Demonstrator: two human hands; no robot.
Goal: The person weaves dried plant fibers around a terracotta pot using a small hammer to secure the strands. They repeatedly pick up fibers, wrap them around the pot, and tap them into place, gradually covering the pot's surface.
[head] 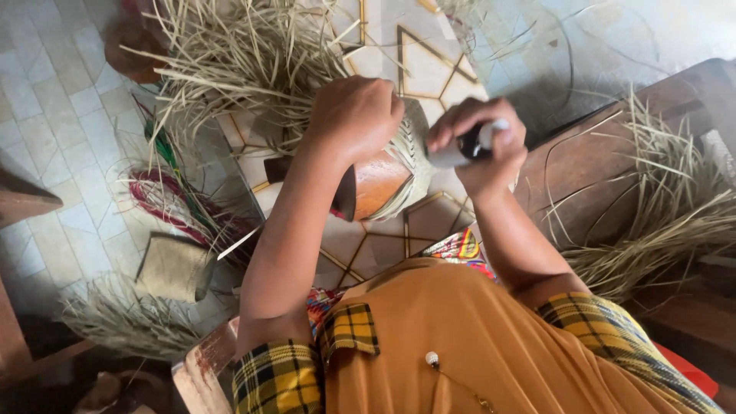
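Pale straw strips wrap the round brown wooden mould [381, 182] at frame centre. The left hand [356, 115] clamps its top; the right hand [483, 146] grips a small black-and-white tool [466, 148]. A slip could loosen the weave or nick fingers.

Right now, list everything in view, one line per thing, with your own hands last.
woven straw piece over a wooden form: one, pale straw on brown wood, centre, under both hands
loose straw bundle: one heap, pale tan, upper left on the tiled floor
straw heap: one, tan, right, on the dark wooden bench
dyed strands: one bunch, red and green, left on the floor
small woven pouch: one, tan, lower left
tiled floor: pale grey-white, with brown-lined tiles at centre
left hand: pressed on top of the woven piece
right hand: closed on a small black and white tool
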